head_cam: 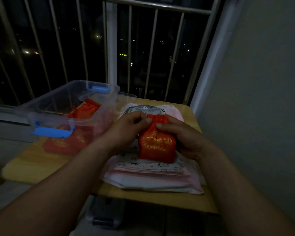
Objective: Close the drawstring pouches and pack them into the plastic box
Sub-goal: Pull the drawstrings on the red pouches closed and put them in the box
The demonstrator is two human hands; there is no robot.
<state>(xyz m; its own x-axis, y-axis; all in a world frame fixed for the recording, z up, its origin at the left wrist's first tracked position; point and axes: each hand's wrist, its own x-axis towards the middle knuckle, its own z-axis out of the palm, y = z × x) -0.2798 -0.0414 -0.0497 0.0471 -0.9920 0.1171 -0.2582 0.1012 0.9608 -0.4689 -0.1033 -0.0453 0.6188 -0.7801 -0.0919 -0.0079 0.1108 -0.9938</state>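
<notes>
I hold a red drawstring pouch (156,143) with a gold pattern upright above a stack of folded cloths. My left hand (128,128) pinches the left side of its gathered neck. My right hand (180,133) grips the neck and right side of the pouch. A clear plastic box (65,106) with blue latches stands at the left of the table, and a red pouch (84,110) lies inside it. More red pouches (65,143) show through the box's near wall; I cannot tell whether they lie inside or under it.
A stack of pink and patterned folded cloths (152,174) lies on the small wooden table (32,166) under my hands. Metal window bars (109,48) rise behind the table, and a grey wall (254,99) stands close on the right.
</notes>
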